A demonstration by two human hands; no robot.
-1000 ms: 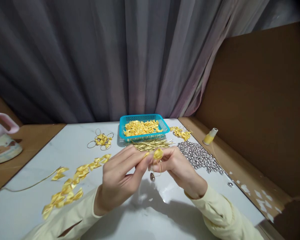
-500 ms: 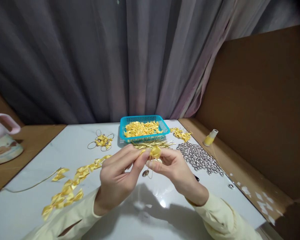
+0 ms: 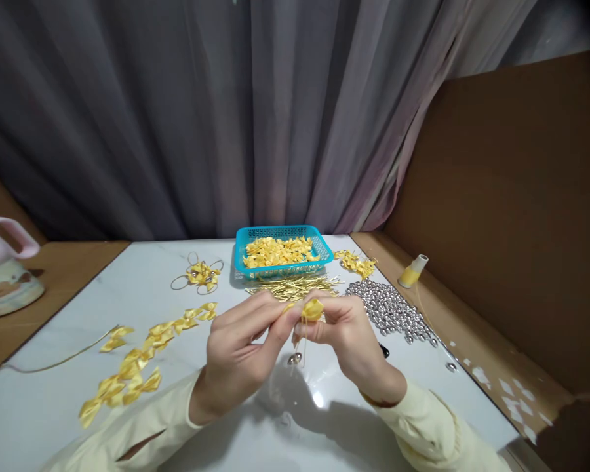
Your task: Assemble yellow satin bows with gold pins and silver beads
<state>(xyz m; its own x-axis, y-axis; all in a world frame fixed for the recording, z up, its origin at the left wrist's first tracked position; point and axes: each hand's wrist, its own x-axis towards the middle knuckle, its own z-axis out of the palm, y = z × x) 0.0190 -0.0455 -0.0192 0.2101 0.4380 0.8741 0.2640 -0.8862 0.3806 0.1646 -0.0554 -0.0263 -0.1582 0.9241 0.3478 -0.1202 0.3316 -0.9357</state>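
Both hands meet above the middle of the white table. My left hand (image 3: 253,344) pinches one side of a yellow ribbon bow (image 3: 313,310), and my right hand (image 3: 347,334) pinches it from the other side. Thin cord hangs down from the bow between the hands, with silver beads (image 3: 295,358) dangling below the fingertips. Part of the bow is hidden behind the fingers. Behind the hands lies a bundle of gold wire ties (image 3: 295,286).
A blue basket (image 3: 240,262) holds yellow bows at the back. Silver beads (image 3: 391,311) are heaped at right, near a thread spool (image 3: 413,272). Loose bows (image 3: 135,364) line the left, with a looped-cord cluster (image 3: 201,275) behind. A mug (image 3: 10,282) stands far left.
Both hands have shifted slightly right and down together with the bow. The dangling beads have swung and sit a bit lower; two now show clearly side by side.
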